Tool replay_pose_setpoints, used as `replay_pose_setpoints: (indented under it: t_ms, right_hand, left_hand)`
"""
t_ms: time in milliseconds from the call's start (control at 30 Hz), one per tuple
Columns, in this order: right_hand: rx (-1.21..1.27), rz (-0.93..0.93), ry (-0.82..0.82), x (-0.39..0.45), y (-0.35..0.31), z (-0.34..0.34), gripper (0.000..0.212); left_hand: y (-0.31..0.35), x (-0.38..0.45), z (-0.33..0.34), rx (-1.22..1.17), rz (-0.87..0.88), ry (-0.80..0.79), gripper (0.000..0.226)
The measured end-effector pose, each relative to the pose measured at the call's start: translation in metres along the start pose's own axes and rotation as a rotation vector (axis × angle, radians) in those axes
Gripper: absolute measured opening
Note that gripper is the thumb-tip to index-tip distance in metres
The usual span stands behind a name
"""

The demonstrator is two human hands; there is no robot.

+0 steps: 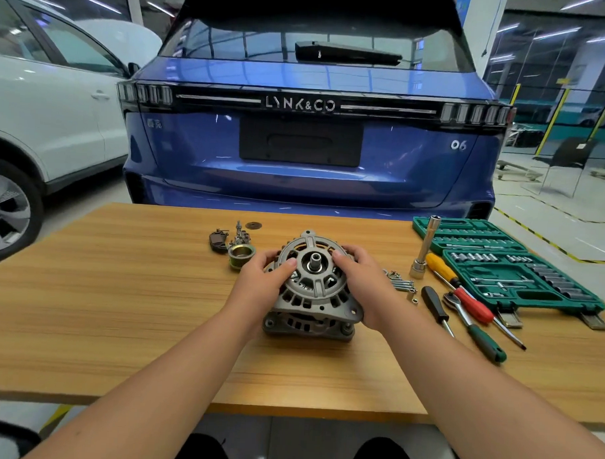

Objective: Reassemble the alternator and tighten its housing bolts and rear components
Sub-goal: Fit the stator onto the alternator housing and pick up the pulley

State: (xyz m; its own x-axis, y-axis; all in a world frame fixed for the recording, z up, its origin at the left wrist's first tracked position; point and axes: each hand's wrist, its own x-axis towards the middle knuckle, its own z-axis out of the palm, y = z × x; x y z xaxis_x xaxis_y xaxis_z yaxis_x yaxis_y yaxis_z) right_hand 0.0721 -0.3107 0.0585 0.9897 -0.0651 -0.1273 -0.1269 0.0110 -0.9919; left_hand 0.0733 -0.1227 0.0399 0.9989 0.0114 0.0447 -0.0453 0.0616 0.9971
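Note:
The grey alternator (312,292) stands on the wooden table (117,308) with its shaft end facing up. My left hand (262,283) grips the left side of its front housing, thumb on top. On the right side, my right hand (364,284) holds the same housing, fingers curled over the upper rim. A ribbed pulley (241,256) sits just left of the alternator. Small rear parts (229,238) lie behind the pulley. Several loose bolts (401,284) lie to the right of my right hand.
A tall socket extension (423,250) stands upright at the right. Screwdrivers (459,288) and a ratchet (473,327) lie beside an open green socket set (507,262). A blue car (308,143) is parked behind the table, a white car (39,113) at the left.

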Motion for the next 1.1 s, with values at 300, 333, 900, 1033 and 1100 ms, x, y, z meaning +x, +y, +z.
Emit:
replay_pose_setpoints:
  t_ms: [300,333,900,1033,1100]
  right_hand:
    - [0.002,0.023,-0.007,0.003,-0.001,-0.003,0.020]
    - [0.003,0.022,-0.007,0.003,-0.001,-0.003,0.017]
    - [-0.057,0.041,-0.007,0.012,-0.009,-0.002,0.044]
    - [-0.054,0.022,-0.005,0.013,-0.008,-0.002,0.044]
    - [-0.053,0.021,-0.005,0.013,-0.009,-0.002,0.044]
  left_hand:
    - [0.006,0.006,0.000,0.066,-0.022,0.004,0.026]
    - [0.008,0.008,0.000,0.093,-0.028,0.005,0.024]
    - [0.024,0.020,0.000,0.295,-0.143,-0.142,0.030]
    - [0.023,0.020,0.000,0.285,-0.130,-0.133,0.028]
    - [0.024,0.020,0.000,0.256,-0.142,-0.137,0.026]
